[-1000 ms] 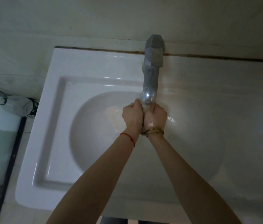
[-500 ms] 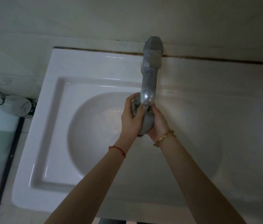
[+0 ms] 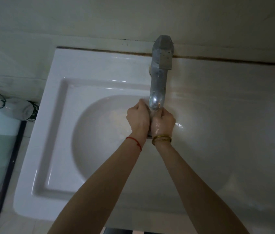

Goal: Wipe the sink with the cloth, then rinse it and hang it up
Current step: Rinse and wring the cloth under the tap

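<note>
Both hands meet under the tap (image 3: 158, 92) spout, over the far side of the sink (image 3: 52, 125) bowl. The left hand (image 3: 137, 119) and the right hand (image 3: 163, 123) are curled into fists, pressed side by side with knuckles toward the tap. Between them sits the cloth (image 3: 151, 114), almost wholly hidden: only a thin grey sliver shows in the seam where the two fists touch, just below the spout, and a dark scrap peeks out beneath the wrists. Its shape and fold cannot be made out. The fingers of both hands are closed tight round it. The back of the right hand glistens wet; whether water runs from the spout cannot be told.

A red string (image 3: 134, 141) circles the left wrist and a gold bracelet (image 3: 161, 139) the right. The sink is white and glossy, with a square rim round a round bowl, set against a pale wall (image 3: 99, 17). The tap is dull grey metal, rising from the back edge. To the left, beyond the sink, a white bottle (image 3: 13, 108) lies on its side.
</note>
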Action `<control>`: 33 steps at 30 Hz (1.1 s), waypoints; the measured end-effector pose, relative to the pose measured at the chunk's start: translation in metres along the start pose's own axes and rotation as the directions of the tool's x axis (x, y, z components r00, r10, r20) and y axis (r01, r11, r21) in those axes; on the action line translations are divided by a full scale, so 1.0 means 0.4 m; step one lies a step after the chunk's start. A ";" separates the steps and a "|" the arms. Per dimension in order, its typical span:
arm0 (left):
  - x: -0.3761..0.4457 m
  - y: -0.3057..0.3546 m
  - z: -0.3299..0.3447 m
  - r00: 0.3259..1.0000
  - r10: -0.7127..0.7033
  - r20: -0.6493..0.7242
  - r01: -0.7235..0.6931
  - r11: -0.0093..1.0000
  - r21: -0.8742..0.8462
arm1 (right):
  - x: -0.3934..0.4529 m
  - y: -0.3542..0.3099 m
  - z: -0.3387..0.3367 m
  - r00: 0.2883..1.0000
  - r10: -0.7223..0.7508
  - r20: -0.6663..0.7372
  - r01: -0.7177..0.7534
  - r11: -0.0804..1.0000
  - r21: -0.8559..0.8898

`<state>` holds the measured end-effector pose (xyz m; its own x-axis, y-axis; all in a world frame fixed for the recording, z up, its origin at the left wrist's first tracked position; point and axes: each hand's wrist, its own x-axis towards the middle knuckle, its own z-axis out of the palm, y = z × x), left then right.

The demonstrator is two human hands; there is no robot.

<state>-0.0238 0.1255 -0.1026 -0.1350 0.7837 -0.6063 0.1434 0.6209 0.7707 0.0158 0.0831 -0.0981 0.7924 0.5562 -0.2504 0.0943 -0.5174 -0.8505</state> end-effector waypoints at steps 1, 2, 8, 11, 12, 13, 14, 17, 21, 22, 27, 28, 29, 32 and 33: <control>-0.005 0.010 0.003 0.993 -0.116 -0.013 0.115 0.990 -0.078 | -0.001 0.004 0.000 0.998 -0.052 -0.045 0.053 0.998 0.017; -0.013 0.019 0.003 0.978 -0.209 0.006 0.208 0.968 -0.140 | -0.004 0.002 -0.004 0.991 -0.089 -0.099 0.094 0.994 0.048; -0.051 0.036 -0.036 0.758 -0.480 0.442 0.560 0.827 -0.061 | -0.013 -0.023 -0.037 0.984 -0.161 -0.074 0.177 0.913 0.368; -0.062 0.046 -0.060 0.626 -0.473 0.621 0.690 0.707 -0.157 | -0.011 -0.006 -0.050 0.987 -0.132 0.087 0.077 0.883 0.463; -0.058 0.036 -0.058 0.697 -0.419 0.582 0.634 0.738 -0.229 | -0.007 -0.001 -0.048 0.988 -0.062 0.140 -0.009 0.887 0.462; -0.058 0.024 -0.053 0.788 -0.344 0.510 0.537 0.789 -0.298 | 0.003 0.010 -0.042 0.978 0.031 0.204 -0.124 0.878 0.462; -0.059 0.016 -0.051 0.883 -0.240 0.403 0.391 0.852 -0.348 | 0.013 0.019 -0.038 0.946 0.143 0.291 -0.274 0.833 0.481; -0.065 -0.009 -0.043 0.977 0.130 0.171 -0.087 0.967 -0.240 | 0.023 0.028 -0.037 0.704 0.412 0.579 -0.694 0.570 0.439; -0.078 -0.031 -0.037 0.915 0.380 0.135 -0.374 0.925 -0.071 | 0.020 0.007 -0.028 0.686 0.493 0.535 -0.708 0.622 0.334; -0.078 -0.037 -0.032 0.913 0.392 0.118 -0.385 0.920 -0.074 | 0.016 -0.007 -0.023 0.745 0.509 0.431 -0.648 0.705 0.288; -0.068 -0.037 -0.008 0.920 0.378 0.106 -0.360 0.920 -0.156 | 0.014 -0.015 -0.014 0.938 0.325 0.121 -0.337 0.937 0.093; -0.059 -0.036 -0.003 0.927 0.363 0.094 -0.350 0.928 -0.128 | 0.016 -0.012 -0.014 0.947 0.302 0.108 -0.311 0.947 0.078; -0.049 -0.036 0.000 0.938 0.341 0.065 -0.335 0.938 -0.093 | 0.019 -0.004 -0.007 0.957 0.273 0.097 -0.280 0.958 0.056; -0.018 -0.029 0.008 0.976 0.212 -0.049 -0.214 0.976 -0.043 | 0.015 0.017 -0.002 0.990 0.074 0.120 -0.080 0.996 0.047; -0.013 -0.019 0.010 0.990 0.120 -0.076 -0.127 0.988 -0.091 | 0.009 0.025 -0.004 0.992 -0.022 0.125 0.019 0.999 0.029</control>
<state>-0.0202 0.1168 -0.1064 -0.1908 0.8491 -0.4926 0.0695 0.5122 0.8561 0.0208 0.0788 -0.1068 0.7086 0.6444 -0.2876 0.0916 -0.4881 -0.8680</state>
